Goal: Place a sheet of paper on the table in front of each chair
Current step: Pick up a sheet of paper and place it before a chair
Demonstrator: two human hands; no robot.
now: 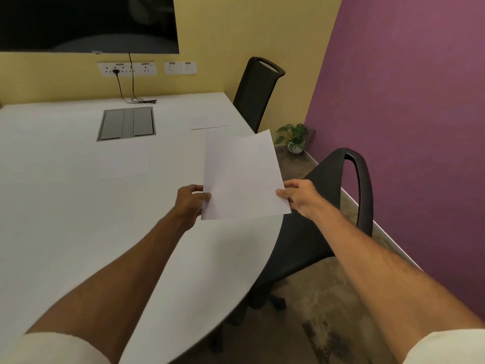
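Both hands hold one white sheet of paper (pixel 242 174) above the right edge of the white table (pixel 65 219). My left hand (pixel 190 202) pinches its lower left edge, and my right hand (pixel 299 197) pinches its lower right corner. The sheet hangs over the table edge beside the near black chair (pixel 341 195), which is pushed up to the table. A second black chair (pixel 256 90) stands at the far right corner, with another sheet (pixel 210 120) lying flat on the table in front of it. A further sheet (pixel 124 164) lies flat mid-table.
A grey cable box lid (pixel 127 124) is set into the table, with a black cable (pixel 136 99) trailing from wall sockets (pixel 127 68). A dark screen (pixel 86 22) hangs on the yellow wall. A small potted plant (pixel 294 139) stands on the floor by the purple wall (pixel 406 101).
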